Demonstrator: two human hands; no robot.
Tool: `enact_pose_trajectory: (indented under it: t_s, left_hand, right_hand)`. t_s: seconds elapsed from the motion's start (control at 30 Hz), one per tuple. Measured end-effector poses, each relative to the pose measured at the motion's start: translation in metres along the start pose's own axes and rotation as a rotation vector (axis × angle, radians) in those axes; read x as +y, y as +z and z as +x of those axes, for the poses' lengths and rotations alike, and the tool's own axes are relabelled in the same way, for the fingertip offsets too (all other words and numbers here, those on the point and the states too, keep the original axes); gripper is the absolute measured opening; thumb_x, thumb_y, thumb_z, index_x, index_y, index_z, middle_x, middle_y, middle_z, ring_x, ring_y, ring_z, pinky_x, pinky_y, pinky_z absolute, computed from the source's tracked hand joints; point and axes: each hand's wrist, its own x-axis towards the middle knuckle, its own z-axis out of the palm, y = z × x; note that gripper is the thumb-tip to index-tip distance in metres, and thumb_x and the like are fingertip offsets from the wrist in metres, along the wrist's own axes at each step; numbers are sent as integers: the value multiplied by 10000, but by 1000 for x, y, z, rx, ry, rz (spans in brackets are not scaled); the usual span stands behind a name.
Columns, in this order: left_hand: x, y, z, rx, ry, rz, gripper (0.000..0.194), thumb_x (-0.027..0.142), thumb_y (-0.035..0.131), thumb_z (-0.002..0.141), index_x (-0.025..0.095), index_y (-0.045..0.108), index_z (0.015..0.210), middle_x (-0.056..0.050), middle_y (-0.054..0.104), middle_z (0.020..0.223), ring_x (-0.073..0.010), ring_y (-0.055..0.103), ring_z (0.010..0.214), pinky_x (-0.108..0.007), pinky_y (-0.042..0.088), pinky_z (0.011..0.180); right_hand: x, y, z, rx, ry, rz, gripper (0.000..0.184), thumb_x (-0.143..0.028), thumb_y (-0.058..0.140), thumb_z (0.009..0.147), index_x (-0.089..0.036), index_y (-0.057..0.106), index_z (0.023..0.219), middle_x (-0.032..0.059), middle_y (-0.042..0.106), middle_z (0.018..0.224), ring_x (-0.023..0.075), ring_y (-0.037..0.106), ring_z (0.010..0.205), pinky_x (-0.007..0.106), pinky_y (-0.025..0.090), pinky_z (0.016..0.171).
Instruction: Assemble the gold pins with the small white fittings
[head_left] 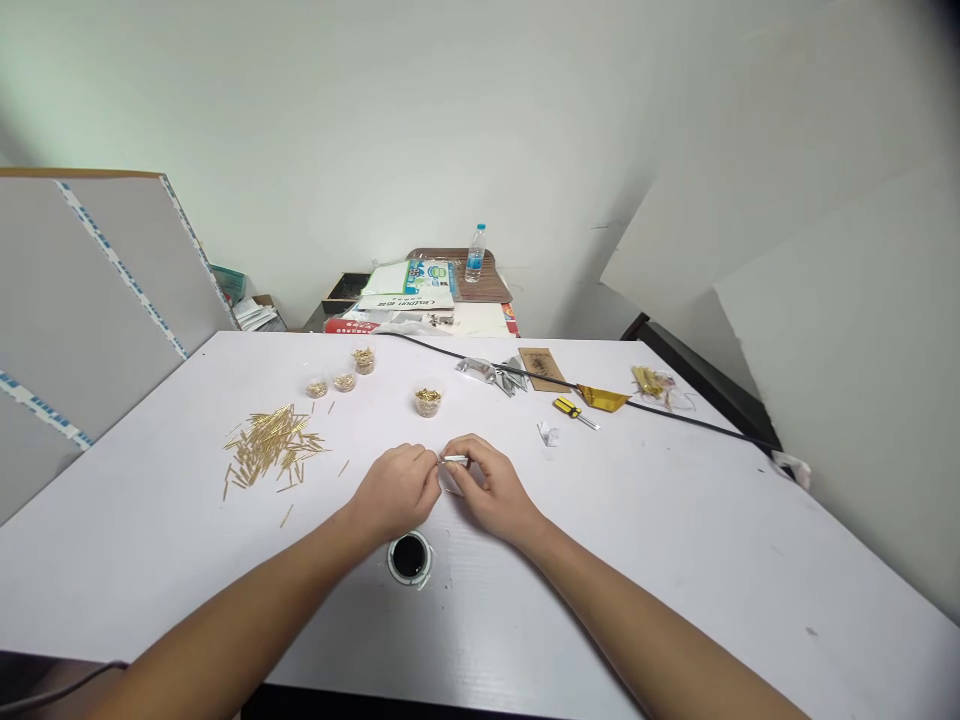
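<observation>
Above the middle of the white table, my two hands meet at the fingertips. Between the thumb and fingers of my right hand (495, 492) is a small white rod-like piece (456, 459). My left hand (397, 490) is closed in a pinch at the left end of that piece; what its fingertips hold is too small to make out. Just below my left hand stands a small round pot of black liquid (409, 555). Beyond my hands is a clear cup of small gold parts (427, 402). A pile of thin gold pins (271, 445) lies to the left.
Several small cups (344, 383) of gold parts stand at the back left. A yellow screwdriver (576, 412), a brown card (545, 370) and silver packets (511, 375) lie at the right. A black cable (701, 424) crosses there. A water bottle (475, 254) stands behind the table.
</observation>
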Motion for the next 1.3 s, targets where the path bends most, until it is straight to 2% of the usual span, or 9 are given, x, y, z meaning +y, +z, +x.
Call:
enact_pose_trajectory:
  t_s: [0.17,0.3,0.43,0.57,0.8,1.3]
  left_hand:
    - [0,1,0,22,34,-32,197,148,412,968,189,524,811,-39,597,755,-199,554,720,-342,417,681]
    - [-1,0,-1,17,37,-116,222,158,387,988,187,523,815,-39,592,769,-193,552,741,-333,422,699]
    - [0,-4,0,13,-45,-305,252,186,378,997,188,509,782,-28,588,768,-172,551,737,-315,425,705]
    - [1,-6,1,39,-73,-433,259,205,394,987,190,491,747,-9,568,735,-152,531,709,-297,412,690]
    - [6,-5,1,74,-82,-446,259,194,389,973,194,452,721,-3,540,714,-148,508,700,-290,401,687]
    - [5,-2,1,115,-72,-416,266,193,384,970,196,446,711,-9,536,703,-155,501,695,-304,395,675]
  right_hand:
    - [-3,0,-1,-35,-57,-4,114,-213,526,956,-214,640,964,65,666,963,198,611,893,336,480,769]
    - [1,1,0,-1,6,13,111,-240,545,952,-213,652,953,57,673,940,193,609,863,330,476,757]
    - [5,2,0,52,79,34,116,-274,551,945,-211,646,925,51,674,931,187,602,844,323,473,750]
    - [5,3,-1,46,120,59,127,-287,545,942,-208,643,928,52,685,935,189,607,838,325,475,751]
    - [-2,4,-1,52,112,49,135,-293,538,945,-208,638,912,49,690,917,197,623,859,337,483,779]
    - [-4,6,-1,91,45,-39,119,-269,530,938,-208,613,880,47,675,861,185,604,777,319,477,705]
